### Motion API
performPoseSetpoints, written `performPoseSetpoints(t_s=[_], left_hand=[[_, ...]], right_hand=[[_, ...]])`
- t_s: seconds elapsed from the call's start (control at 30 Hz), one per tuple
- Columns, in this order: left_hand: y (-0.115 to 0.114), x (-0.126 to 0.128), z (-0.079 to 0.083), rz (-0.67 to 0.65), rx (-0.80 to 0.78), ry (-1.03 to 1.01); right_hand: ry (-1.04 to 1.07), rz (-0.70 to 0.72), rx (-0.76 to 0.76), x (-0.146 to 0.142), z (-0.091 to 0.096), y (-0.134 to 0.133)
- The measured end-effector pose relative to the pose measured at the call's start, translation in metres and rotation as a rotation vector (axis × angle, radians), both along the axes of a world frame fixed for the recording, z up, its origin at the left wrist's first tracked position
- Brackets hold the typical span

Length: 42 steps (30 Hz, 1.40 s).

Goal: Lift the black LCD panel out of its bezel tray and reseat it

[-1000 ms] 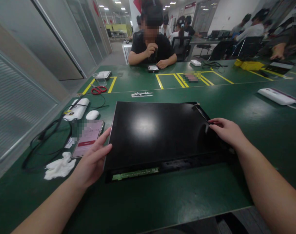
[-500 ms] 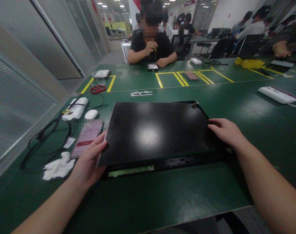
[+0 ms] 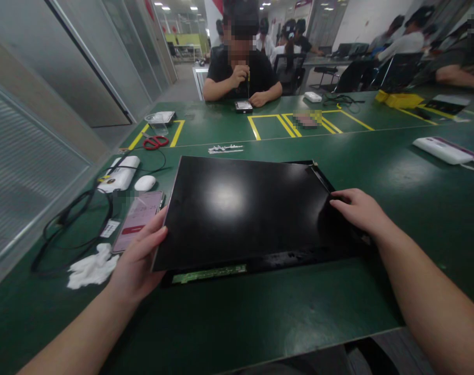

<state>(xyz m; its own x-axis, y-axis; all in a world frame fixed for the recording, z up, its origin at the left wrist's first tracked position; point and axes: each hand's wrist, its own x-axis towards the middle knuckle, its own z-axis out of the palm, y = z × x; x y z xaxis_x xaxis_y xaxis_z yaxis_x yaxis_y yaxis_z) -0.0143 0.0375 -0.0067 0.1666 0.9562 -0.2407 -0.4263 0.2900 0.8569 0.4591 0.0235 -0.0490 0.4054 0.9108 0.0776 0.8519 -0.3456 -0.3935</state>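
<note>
A glossy black display panel (image 3: 237, 219) lies tilted over a dark shallow frame (image 3: 291, 258), its left side raised. My left hand (image 3: 141, 255) is closed on the panel's left edge, thumb on top and fingers partly hidden beneath. At the opposite side, my right hand (image 3: 356, 211) pinches the right edge, where panel and frame meet; its lower fingers are out of sight. Along the near side of the frame shows a green circuit strip (image 3: 209, 274). The frame rests on the green table (image 3: 283, 317).
Left of the panel are a phone (image 3: 141, 219), a white mouse (image 3: 145, 183), a white power bank (image 3: 119, 173), black cables (image 3: 49, 245), crumpled tissue (image 3: 92, 268) and red-handled scissors (image 3: 156, 142). Small white strips (image 3: 225, 149) lie beyond it. Across the table, a person (image 3: 242, 78) holds a screwdriver over a small device.
The panel's left side has risen a little and tilted more, and its reflection has shifted up and left. A strip along its right edge now shows. Both hands keep their grip.
</note>
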Motion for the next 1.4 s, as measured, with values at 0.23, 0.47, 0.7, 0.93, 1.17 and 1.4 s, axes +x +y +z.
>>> performPoseSetpoints(t_s=[0.23, 0.47, 0.7, 0.93, 1.17, 1.4], left_hand=[[0.000, -0.001, 0.000, 0.005, -0.003, -0.010], [0.001, -0.002, -0.002, -0.010, 0.000, 0.004], [-0.001, -0.003, -0.001, 0.010, 0.016, 0.043], [0.001, 0.004, 0.000, -0.002, 0.011, -0.010], [0.002, 0.005, 0.001, -0.004, 0.002, -0.033], [0.002, 0.004, 0.002, 0.011, 0.014, -0.026]], right_hand=[[-0.008, -0.017, -0.012, 0.002, -0.003, 0.000], [-0.006, 0.009, 0.006, 0.004, -0.005, 0.001], [-0.015, 0.015, -0.005, 0.006, -0.007, 0.001], [-0.026, 0.034, 0.003, 0.006, -0.008, 0.002], [-0.024, 0.040, 0.009, 0.004, -0.008, 0.001], [-0.019, 0.020, 0.021, 0.005, -0.009, 0.001]])
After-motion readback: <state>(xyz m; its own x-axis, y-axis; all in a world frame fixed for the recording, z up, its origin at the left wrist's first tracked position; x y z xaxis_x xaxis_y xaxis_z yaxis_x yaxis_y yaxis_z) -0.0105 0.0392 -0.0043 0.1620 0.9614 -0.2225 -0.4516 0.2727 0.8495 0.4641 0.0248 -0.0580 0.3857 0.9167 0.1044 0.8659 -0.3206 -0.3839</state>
